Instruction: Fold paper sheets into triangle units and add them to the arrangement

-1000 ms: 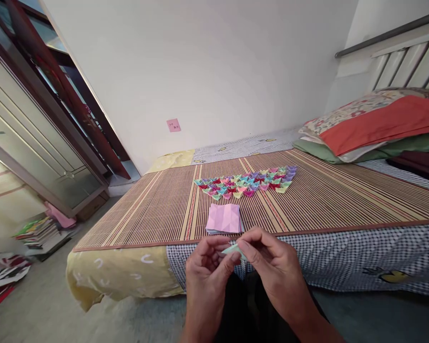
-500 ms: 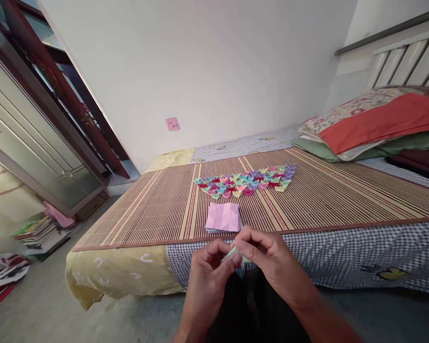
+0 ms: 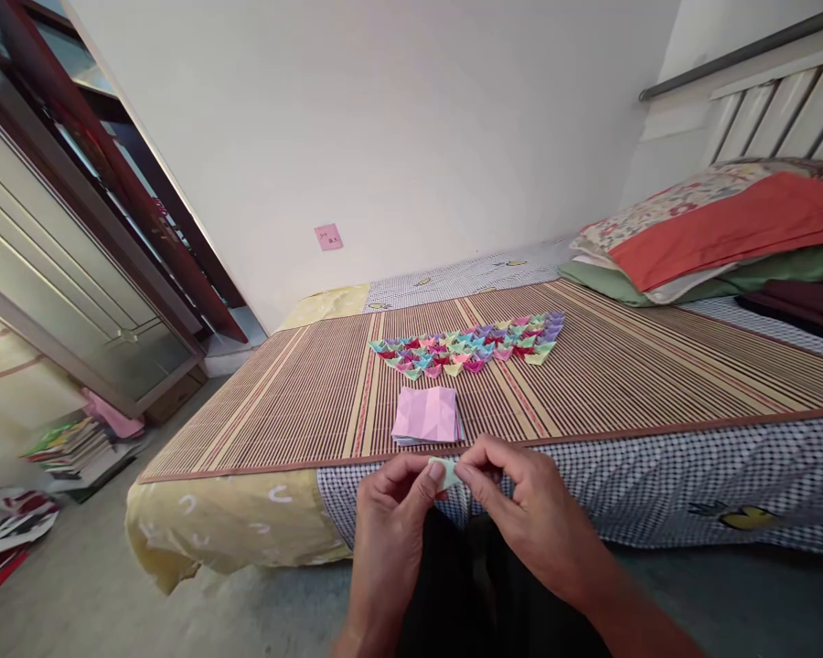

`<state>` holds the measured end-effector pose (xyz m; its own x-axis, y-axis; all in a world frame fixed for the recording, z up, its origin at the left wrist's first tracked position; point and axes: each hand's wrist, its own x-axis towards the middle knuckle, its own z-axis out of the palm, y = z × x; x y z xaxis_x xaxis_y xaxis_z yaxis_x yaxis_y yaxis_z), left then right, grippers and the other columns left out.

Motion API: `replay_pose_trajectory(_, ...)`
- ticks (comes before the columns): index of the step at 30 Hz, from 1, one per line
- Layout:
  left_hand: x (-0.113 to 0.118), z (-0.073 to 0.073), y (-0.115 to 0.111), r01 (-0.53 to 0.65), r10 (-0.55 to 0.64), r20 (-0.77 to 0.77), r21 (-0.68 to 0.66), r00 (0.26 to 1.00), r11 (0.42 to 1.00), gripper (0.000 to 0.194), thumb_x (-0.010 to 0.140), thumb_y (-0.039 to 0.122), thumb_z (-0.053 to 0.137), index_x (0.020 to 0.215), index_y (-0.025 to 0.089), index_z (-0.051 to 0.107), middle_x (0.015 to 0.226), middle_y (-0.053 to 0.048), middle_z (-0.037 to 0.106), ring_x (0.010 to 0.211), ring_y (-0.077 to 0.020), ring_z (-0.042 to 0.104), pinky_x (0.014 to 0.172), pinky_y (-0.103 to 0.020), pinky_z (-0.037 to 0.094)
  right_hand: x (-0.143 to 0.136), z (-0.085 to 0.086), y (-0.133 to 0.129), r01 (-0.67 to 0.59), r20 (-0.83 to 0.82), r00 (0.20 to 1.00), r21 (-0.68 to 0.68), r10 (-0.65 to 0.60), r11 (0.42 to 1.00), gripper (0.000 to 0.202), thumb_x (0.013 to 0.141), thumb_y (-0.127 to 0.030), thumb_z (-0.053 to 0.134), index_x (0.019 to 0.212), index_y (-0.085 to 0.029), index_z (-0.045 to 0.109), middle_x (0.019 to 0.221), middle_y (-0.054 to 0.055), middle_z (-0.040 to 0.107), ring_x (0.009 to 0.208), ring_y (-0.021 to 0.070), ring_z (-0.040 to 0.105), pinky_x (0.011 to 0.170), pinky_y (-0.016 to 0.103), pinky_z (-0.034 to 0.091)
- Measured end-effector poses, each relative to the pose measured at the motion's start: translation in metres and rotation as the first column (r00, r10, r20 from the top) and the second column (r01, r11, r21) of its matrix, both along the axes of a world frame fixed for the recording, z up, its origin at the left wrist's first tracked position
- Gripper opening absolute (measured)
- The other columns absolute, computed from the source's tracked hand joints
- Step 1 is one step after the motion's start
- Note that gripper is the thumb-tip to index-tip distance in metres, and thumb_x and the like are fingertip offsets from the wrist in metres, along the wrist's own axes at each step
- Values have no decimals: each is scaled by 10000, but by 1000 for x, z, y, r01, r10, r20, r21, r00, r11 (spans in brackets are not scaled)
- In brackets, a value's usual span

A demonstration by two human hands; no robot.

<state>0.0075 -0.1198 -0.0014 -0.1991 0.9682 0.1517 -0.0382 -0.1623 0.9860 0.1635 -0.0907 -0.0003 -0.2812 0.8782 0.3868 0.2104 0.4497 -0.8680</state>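
A small piece of pale green folded paper point(image 3: 445, 472) is pinched between both hands just above the bed's front edge. My left hand point(image 3: 396, 512) grips its left part, thumb on top. At its right side, my right hand point(image 3: 521, 498) holds it between thumb and forefinger. Just beyond the hands lies a stack of square paper sheets point(image 3: 425, 414), pink patterned on top. Farther back, several rows of small folded paper boats point(image 3: 470, 345) in many colours stand close together. Part of the green paper is hidden by my fingers.
A striped mat point(image 3: 302, 393) covers the bed over a checked sheet point(image 3: 631, 484). Pillows point(image 3: 713, 228) are piled at the right. A pink note point(image 3: 328, 237) is on the wall, and books point(image 3: 75, 448) are stacked on the floor at the left.
My hands have drawn slightly apart, and more of the green paper shows between them. The left thumb has shifted up and left. The boats and the stack have not moved.
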Motion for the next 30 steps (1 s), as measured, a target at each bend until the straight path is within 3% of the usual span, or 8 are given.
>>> replay_pose_trajectory(4, 4, -3, -4, -75, 86, -200, 65, 976, 995, 222, 909, 384, 727, 868, 183, 811, 701, -18, 663, 699, -166, 587, 673, -267, 455, -2, -3, 1, 96, 26, 995, 87, -98, 992, 255, 945, -275, 572, 699, -204, 582, 669, 0, 592, 622, 154, 525, 600, 286, 397)
replay_pose_trajectory(10, 3, -1, -1, 71, -70, 76, -5, 995, 997, 269, 878, 415, 755, 812, 157, 787, 667, -28, 680, 674, -162, 602, 689, -265, 469, 3, 0, 3, 14, -50, 999, -34, -16, 999, 328, 980, -382, 541, 714, -201, 604, 640, -6, 571, 591, 148, 496, 541, 271, 382)
replay_pose_trajectory(16, -2, 5, 2, 148, -146, 40, -39, 988, 988, 289, 867, 397, 774, 715, 152, 747, 629, 10, 580, 616, -106, 461, 604, -222, 373, 8, 6, 7, -35, -56, 998, -66, 31, 997, 293, 942, -355, 597, 695, -200, 572, 634, -26, 516, 600, 135, 465, 554, 262, 372)
replay_pose_trajectory(19, 0, 3, 4, 136, -136, 49, -11, 990, 991, 269, 863, 371, 776, 706, 155, 746, 624, 8, 577, 621, -109, 462, 610, -225, 377, 6, 4, 11, -17, -161, 987, -87, 3, 996, 320, 942, -389, 608, 689, -196, 578, 634, -31, 486, 596, 129, 436, 554, 262, 365)
replay_pose_trajectory(23, 3, 0, 9, 109, -107, 92, -14, 990, 994, 247, 820, 362, 813, 706, 152, 747, 631, -3, 614, 613, -115, 482, 595, -230, 391, -1, -3, 17, -90, -298, 954, -172, 36, 981, 338, 950, -440, 612, 720, -196, 574, 644, -39, 467, 582, 123, 417, 537, 259, 359)
replay_pose_trajectory(30, 5, -1, 15, -8, 3, 98, 50, 995, 999, 228, 825, 357, 812, 730, 160, 747, 645, 9, 624, 629, -116, 503, 623, -231, 421, -3, -5, 18, -132, -146, 983, -115, 115, 984, 358, 995, -390, 561, 695, -204, 500, 633, -52, 391, 579, 118, 342, 524, 265, 288)
